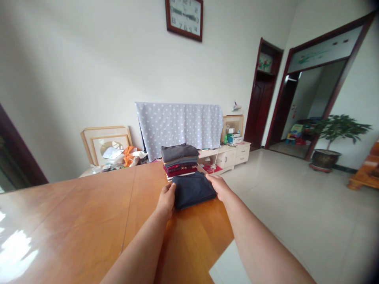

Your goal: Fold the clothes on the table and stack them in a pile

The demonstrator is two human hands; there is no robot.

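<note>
A folded dark navy garment [194, 191] is held between my two hands, low over the wooden table; whether it touches the tabletop I cannot tell. My left hand [166, 199] grips its left edge, thumb on top and the other fingers mostly hidden. At the right edge, my right hand [218, 187] is closed on the cloth in the same way. Just beyond the garment stands a stack of folded clothes [180, 161], dark grey on top with dark red pieces lower down. The garment hides part of the stack's front.
The glossy wooden table [89, 213] reaches far left; its right edge lies near my right arm. A pale flat object [229, 264] sits under that arm. Behind are a polka-dot cloth [180, 126], a white cabinet [233, 156] and piled items [124, 157]. A potted plant [327, 157] stands right.
</note>
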